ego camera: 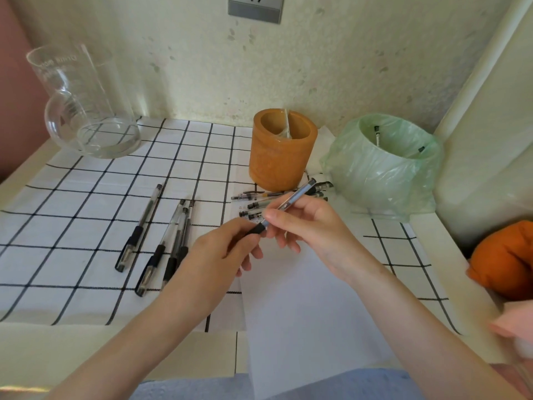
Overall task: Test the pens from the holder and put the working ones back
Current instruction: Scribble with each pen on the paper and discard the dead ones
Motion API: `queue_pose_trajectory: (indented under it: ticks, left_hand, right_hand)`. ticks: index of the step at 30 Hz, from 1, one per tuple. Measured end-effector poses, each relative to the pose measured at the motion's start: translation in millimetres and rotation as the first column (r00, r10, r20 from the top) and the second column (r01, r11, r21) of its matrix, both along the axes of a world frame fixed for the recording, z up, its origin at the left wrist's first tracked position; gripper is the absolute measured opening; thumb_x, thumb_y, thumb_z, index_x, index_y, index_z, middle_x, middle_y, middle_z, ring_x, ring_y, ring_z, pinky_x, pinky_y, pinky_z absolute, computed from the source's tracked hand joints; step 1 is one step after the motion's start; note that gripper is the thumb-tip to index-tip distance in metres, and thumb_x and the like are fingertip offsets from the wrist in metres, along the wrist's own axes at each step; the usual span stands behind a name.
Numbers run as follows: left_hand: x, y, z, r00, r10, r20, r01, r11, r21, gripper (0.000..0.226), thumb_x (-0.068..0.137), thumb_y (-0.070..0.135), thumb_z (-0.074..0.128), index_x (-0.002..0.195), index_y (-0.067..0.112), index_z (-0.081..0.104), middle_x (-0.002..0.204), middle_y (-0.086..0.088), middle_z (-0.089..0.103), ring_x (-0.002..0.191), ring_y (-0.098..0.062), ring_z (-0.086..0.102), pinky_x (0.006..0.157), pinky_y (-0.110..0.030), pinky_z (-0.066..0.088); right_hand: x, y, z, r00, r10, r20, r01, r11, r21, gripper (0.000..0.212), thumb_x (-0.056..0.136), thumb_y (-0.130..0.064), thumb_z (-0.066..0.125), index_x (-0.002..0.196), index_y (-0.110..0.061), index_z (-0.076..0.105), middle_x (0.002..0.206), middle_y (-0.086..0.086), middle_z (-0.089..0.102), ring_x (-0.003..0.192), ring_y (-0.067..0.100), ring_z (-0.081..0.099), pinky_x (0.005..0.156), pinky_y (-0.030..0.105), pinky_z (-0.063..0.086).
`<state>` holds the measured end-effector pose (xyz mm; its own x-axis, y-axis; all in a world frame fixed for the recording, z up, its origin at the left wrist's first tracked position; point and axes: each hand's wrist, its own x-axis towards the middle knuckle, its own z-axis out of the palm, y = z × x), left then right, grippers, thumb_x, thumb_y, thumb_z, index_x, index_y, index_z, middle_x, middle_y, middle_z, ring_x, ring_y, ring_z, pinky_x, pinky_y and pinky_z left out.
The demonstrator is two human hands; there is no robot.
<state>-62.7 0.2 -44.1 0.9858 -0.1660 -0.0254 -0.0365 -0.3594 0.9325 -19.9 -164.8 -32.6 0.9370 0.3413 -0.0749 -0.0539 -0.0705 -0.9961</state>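
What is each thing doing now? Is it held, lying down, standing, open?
Pen, held in the air.
Left hand, gripping pen's black end.
Right hand, pinching pen's barrel.
Holder, upright, open.
Bin, open, pens inside.
Four pens, lying on cloth.
Pen pile, lying by holder.
Paper, flat.
Jug, upright, open.

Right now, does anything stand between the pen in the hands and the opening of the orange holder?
Nothing visible does. The left hand and right hand hold the pen just in front of the holder, whose top is open. Loose pens lie at its base, below the path.
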Motion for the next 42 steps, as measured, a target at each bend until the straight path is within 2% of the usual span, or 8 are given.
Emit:
queue_pose_trajectory:
  ticks: [5, 17, 22, 27, 33, 36, 39, 42]
  left_hand:
    - [-4, -3, -3, 1.0, -0.022, -0.009, 0.022, 0.999, 0.038, 0.019, 0.095, 0.033, 0.04, 0.09, 0.034, 0.058, 0.073, 0.001, 0.056, 0.07, -0.018, 0.048, 0.068, -0.037, 0.043]
    - [-6, -9, 11, 0.999, -0.02, 0.029, 0.022, 0.997, -0.069, 0.022, 0.084, 0.047, 0.049, 0.085, 0.034, 0.067, 0.045, 0.009, 0.037, 0.044, -0.008, 0.023, 0.043, -0.016, 0.022]
    - [-12, -7, 3, 0.998, -0.069, -0.001, 0.068, 0.981, 0.182, 0.037, 0.071, 0.068, 0.041, 0.096, 0.042, 0.052, 0.049, 0.008, 0.038, 0.045, -0.007, 0.034, 0.046, -0.017, 0.027]
    - [-15, -7, -9, 0.963, -0.255, 0.088, 0.14, 0.752, 0.644, 0.055, 0.083, 0.062, 0.043, 0.133, 0.051, 0.023, 0.071, 0.012, 0.042, 0.068, -0.003, 0.049, 0.061, -0.015, 0.039]
    - [-11, -8, -12, 0.947, -0.319, -0.026, 0.243, 0.665, 0.707, 0.075, 0.077, 0.069, 0.047, 0.14, 0.052, 0.01, 0.081, 0.017, 0.037, 0.083, -0.005, 0.044, 0.071, -0.019, 0.036]
    - [-12, -8, -13, 0.946, -0.322, -0.031, 0.244, 0.647, 0.722, 0.075, 0.078, 0.068, 0.047, 0.141, 0.051, 0.01, 0.079, 0.018, 0.033, 0.081, -0.004, 0.04, 0.071, -0.019, 0.034]
    - [-10, -8, -14, 0.949, -0.313, -0.038, 0.241, 0.64, 0.73, 0.076, 0.077, 0.068, 0.048, 0.141, 0.05, 0.011, 0.08, 0.016, 0.033, 0.081, -0.004, 0.039, 0.071, -0.019, 0.035]
    - [-9, -8, -16, 0.951, -0.307, -0.04, 0.238, 0.643, 0.728, 0.077, 0.077, 0.068, 0.049, 0.141, 0.049, 0.012, 0.082, 0.015, 0.034, 0.082, -0.004, 0.04, 0.075, -0.02, 0.038]
  right_hand:
    - [-2, -3, 1, 0.997, 0.055, 0.045, -0.054, 0.998, -0.023, 0.009, 0.085, -0.016, 0.065, 0.077, -0.019, 0.068, 0.066, 0.005, 0.067, 0.054, 0.014, 0.052, 0.044, 0.02, 0.035]
    - [-4, -19, 6, 0.995, 0.06, 0.08, -0.065, 0.996, 0.053, 0.007, 0.082, -0.018, 0.064, 0.075, -0.016, 0.064, 0.061, 0.002, 0.064, 0.051, 0.013, 0.052, 0.044, 0.02, 0.035]
    - [7, -34, 11, 0.972, -0.233, -0.016, 0.232, 0.953, 0.195, 0.013, 0.089, -0.016, 0.055, 0.077, -0.012, 0.057, 0.055, 0.005, 0.06, 0.044, 0.018, 0.054, 0.038, 0.021, 0.033]
    - [22, -66, 15, 0.928, -0.367, -0.065, 0.373, 0.913, 0.166, 0.021, 0.093, -0.02, 0.051, 0.103, -0.01, 0.066, 0.084, 0.011, 0.074, 0.083, 0.024, 0.072, 0.048, 0.022, 0.047]
    - [33, -67, -16, 0.861, -0.505, 0.063, 0.508, 0.86, -0.044, 0.019, 0.082, -0.012, 0.071, 0.071, -0.009, 0.055, 0.046, -0.002, 0.045, 0.042, 0.015, 0.041, 0.038, 0.023, 0.03]
    - [37, -65, -27, 0.85, -0.519, 0.091, 0.525, 0.85, -0.053, 0.011, 0.088, -0.014, 0.064, 0.08, -0.007, 0.062, 0.045, -0.001, 0.051, 0.039, 0.016, 0.051, 0.036, 0.022, 0.029]
    - [38, -64, -37, 0.836, -0.536, 0.121, 0.546, 0.835, -0.072, 0.027, 0.087, -0.024, 0.066, 0.075, 0.001, 0.064, 0.046, 0.004, 0.057, 0.041, 0.018, 0.058, 0.035, 0.019, 0.028]
    - [40, -62, -48, 0.768, -0.606, 0.208, 0.629, 0.774, -0.071, 0.047, 0.081, -0.026, 0.074, 0.064, 0.012, 0.052, 0.043, 0.01, 0.046, 0.038, 0.019, 0.041, 0.04, 0.021, 0.032]
